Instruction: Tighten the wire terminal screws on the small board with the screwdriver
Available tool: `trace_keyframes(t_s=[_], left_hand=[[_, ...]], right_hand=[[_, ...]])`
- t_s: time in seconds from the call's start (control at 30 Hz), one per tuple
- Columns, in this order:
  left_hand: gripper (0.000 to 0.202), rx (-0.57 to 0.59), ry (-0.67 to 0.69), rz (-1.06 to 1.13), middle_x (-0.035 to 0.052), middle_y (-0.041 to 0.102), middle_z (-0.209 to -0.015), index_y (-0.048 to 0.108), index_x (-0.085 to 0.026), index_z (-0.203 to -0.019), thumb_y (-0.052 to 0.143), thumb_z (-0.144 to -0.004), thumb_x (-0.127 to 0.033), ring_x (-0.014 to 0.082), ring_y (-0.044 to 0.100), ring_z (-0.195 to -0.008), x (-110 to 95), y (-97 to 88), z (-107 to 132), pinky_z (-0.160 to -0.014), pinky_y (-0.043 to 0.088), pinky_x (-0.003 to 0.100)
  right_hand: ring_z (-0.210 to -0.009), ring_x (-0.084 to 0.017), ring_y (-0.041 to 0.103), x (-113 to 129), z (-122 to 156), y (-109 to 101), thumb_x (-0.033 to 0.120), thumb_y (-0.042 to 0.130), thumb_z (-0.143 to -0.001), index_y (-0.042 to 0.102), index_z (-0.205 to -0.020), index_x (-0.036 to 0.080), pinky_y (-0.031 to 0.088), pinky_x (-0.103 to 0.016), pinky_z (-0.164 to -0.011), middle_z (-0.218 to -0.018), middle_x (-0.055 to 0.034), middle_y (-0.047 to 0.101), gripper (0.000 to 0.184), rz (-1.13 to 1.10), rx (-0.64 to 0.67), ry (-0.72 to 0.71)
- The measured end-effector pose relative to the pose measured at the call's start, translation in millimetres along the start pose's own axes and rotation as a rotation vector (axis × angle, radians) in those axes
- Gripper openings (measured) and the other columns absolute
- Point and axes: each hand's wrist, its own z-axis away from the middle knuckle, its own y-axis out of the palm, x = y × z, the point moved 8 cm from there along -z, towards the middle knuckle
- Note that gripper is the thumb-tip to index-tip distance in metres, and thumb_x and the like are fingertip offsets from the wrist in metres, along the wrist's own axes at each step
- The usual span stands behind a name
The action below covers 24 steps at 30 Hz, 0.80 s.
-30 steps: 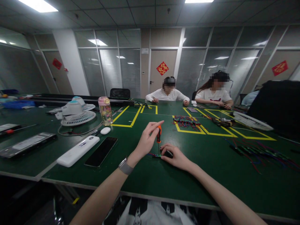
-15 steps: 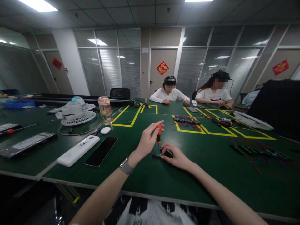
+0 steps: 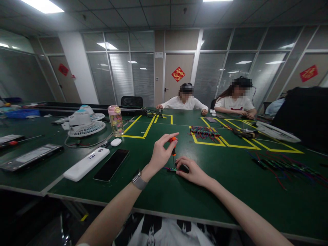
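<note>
An orange-and-black screwdriver (image 3: 174, 150) stands nearly upright, its handle between the thumb and fingers of my left hand (image 3: 162, 152). Its tip meets a small green circuit board (image 3: 172, 169) lying on the green table (image 3: 143, 194). Red and blue wires run from the board's left end. My right hand (image 3: 191, 171) rests on the table, thumb and fingertips closed on the board's right end. Part of the board is hidden by those fingertips.
Left of my hands lie a black phone (image 3: 111, 165), a white power bank (image 3: 87, 164) and a white case (image 3: 116, 142). A bottle (image 3: 116, 121) and fans (image 3: 85, 124) stand behind. Wired boards (image 3: 205, 133) lie within yellow tape, more (image 3: 287, 165) at right. Two people sit opposite.
My left fingers have shifted slightly around the screwdriver's handle. My right hand keeps its place at the board. The person opposite has moved one hand outward along the table edge.
</note>
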Motion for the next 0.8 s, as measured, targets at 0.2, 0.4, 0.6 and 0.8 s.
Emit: trace_keyframes(t_s=[0.2,0.4,0.6,0.8], left_hand=[[0.023,-0.122,-0.049,-0.051,0.0040,0.059,-0.100,0.068,-0.022,-0.110,0.055,-0.092,-0.030,0.0153,0.058,-0.094,6,-11.7,0,-0.088,0.045,0.027],[0.032,0.066,-0.176,0.282,0.0065,0.066,-0.100,0.062,-0.017,-0.121,0.052,-0.093,-0.029,0.0155,0.065,-0.085,16,8.1,-2,-0.075,0.051,0.026],[0.023,0.004,-0.049,0.056,0.0038,0.060,-0.098,0.069,-0.021,-0.109,0.059,-0.089,-0.027,0.0141,0.059,-0.088,4,2.0,0,-0.081,0.047,0.025],[0.029,0.054,-0.011,0.072,0.0058,0.064,-0.105,0.062,-0.021,-0.120,0.048,-0.096,-0.026,0.0166,0.062,-0.096,0,5.1,0,-0.087,0.047,0.029]], right_hand=[[-0.098,-0.021,0.061,0,0,0,0.017,0.068,-0.080,0.064,-0.082,0.019,0.048,-0.035,-0.090,-0.102,-0.0072,0.062,0.004,0.004,0.005,-0.014],[-0.098,-0.021,0.061,0,1,1,0.017,0.067,-0.080,0.063,-0.082,0.019,0.047,-0.035,-0.089,-0.102,-0.0071,0.062,0.005,0.009,0.006,-0.022],[-0.098,-0.021,0.061,1,1,0,0.018,0.068,-0.080,0.063,-0.082,0.019,0.048,-0.035,-0.090,-0.102,-0.0069,0.062,0.005,0.007,0.000,-0.018],[-0.097,-0.021,0.061,1,1,0,0.017,0.068,-0.080,0.063,-0.083,0.019,0.048,-0.035,-0.090,-0.102,-0.0068,0.062,0.007,0.007,-0.003,-0.016]])
